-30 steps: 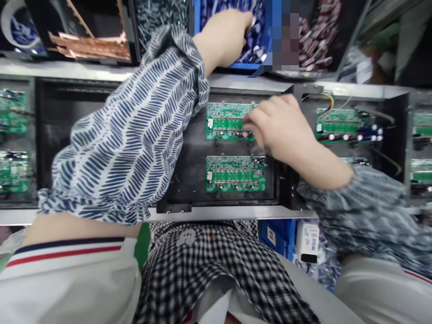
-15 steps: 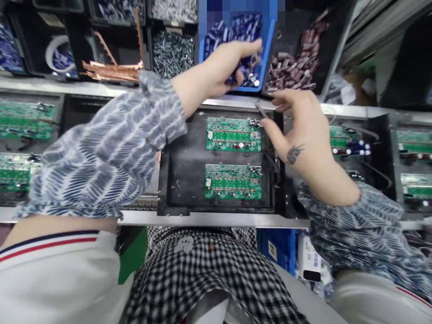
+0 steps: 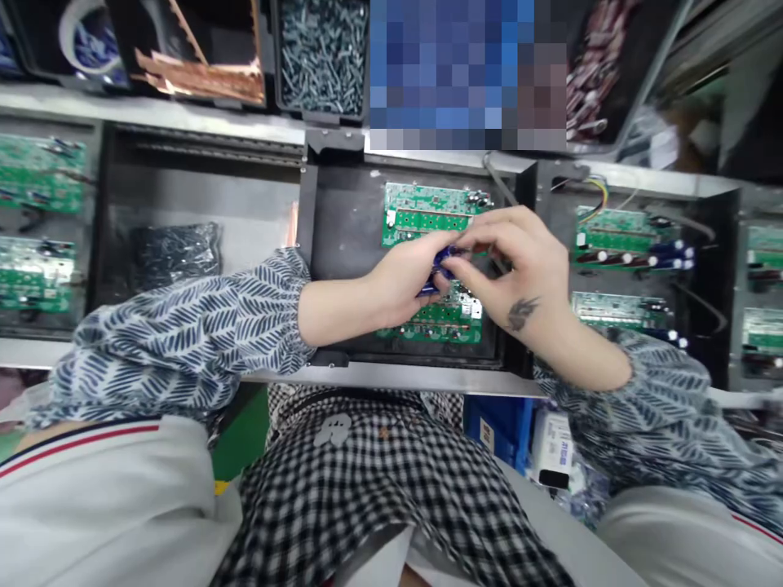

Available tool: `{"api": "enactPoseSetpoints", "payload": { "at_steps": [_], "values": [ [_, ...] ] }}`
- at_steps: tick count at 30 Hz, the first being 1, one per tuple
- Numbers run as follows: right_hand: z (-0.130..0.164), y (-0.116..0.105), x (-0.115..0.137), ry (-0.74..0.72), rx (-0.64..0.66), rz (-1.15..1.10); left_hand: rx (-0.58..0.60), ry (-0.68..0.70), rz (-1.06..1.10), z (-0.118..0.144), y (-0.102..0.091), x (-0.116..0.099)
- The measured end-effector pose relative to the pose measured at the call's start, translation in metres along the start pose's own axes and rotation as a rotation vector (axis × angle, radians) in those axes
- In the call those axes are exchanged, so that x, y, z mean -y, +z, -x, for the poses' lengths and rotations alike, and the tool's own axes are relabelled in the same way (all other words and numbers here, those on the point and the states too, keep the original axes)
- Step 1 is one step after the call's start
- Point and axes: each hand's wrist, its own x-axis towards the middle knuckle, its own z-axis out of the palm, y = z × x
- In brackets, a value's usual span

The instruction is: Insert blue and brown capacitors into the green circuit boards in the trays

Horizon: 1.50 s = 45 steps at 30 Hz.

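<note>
In the head view, our left hand (image 3: 407, 273) curls around a few small blue parts (image 3: 441, 262), its fingers bent and closed on them; we cannot tell how many are in it. Our right hand (image 3: 523, 269) comes in from the other side, with thumb and forefinger pinched at the upper end of the bunch. It looks as if one hand serves as a holder, leaving the other's fingertips free for finer handling.

The bunch is above the middle of a black tray (image 3: 342, 216), over the gap between the upper green board (image 3: 422, 198) and the lower green board (image 3: 456, 330). Our hands cover part of both boards, which lie flat and lengthwise, probably so that each can be reached without turning.

The tray sits between metal rails, and the front rail (image 3: 422, 375) runs close to our apron (image 3: 373, 456), likely to keep the work near. Past the far rail, screw-like pieces (image 3: 324, 57), copper strips (image 3: 201, 77) and brown parts (image 3: 596, 73) lie in separate places, presumably to keep kinds apart within arm's reach. Some of that row is masked from us.
</note>
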Motion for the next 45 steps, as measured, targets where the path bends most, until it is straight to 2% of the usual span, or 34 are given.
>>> {"api": "enactPoseSetpoints", "payload": {
  "at_steps": [2, 4, 6, 8, 11, 15, 18, 22, 27, 34, 40, 43, 45],
  "values": [
    [0.002, 0.0, 0.006, -0.046, -0.012, 0.009, -0.001, 0.018, 0.015, -0.002, -0.004, 0.003],
    [0.002, -0.007, 0.006, -0.04, -0.016, -0.089, 0.001, 0.001, 0.012, -0.006, -0.007, 0.003],
    [0.0, -0.019, -0.003, 0.026, -0.029, -0.216, 0.023, -0.056, -0.017, -0.008, -0.008, 0.003],
    [-0.004, -0.031, -0.02, 0.112, -0.04, -0.238, 0.045, -0.127, -0.067, -0.008, -0.009, 0.002],
    [-0.011, -0.04, -0.047, 0.149, 0.027, 0.031, 0.061, -0.188, -0.168, -0.006, -0.01, 0.003],
    [-0.021, -0.034, -0.064, 0.04, 0.215, 0.434, 0.106, -0.189, -0.298, -0.005, -0.012, 0.007],
    [-0.023, -0.029, -0.066, 0.059, 0.291, 0.464, 0.131, -0.154, -0.328, -0.007, -0.014, 0.011],
    [-0.025, -0.027, -0.07, 0.129, 0.276, 0.447, 0.135, -0.151, -0.394, -0.01, -0.016, 0.013],
    [-0.029, -0.025, -0.069, 0.158, 0.287, 0.465, 0.178, -0.202, -0.372, -0.01, -0.016, 0.013],
    [-0.03, -0.022, -0.069, 0.134, 0.331, 0.503, 0.116, -0.219, -0.296, -0.012, -0.017, 0.015],
    [-0.022, -0.018, -0.061, 0.108, 0.27, 0.538, 0.126, -0.228, -0.26, -0.012, -0.019, 0.015],
    [-0.01, -0.025, -0.042, 0.031, 0.171, 0.385, 0.129, -0.215, -0.256, -0.013, -0.02, 0.015],
    [0.0, -0.032, -0.029, -0.021, 0.175, 0.187, 0.128, -0.209, -0.274, -0.013, -0.02, 0.017]
  ]
}}
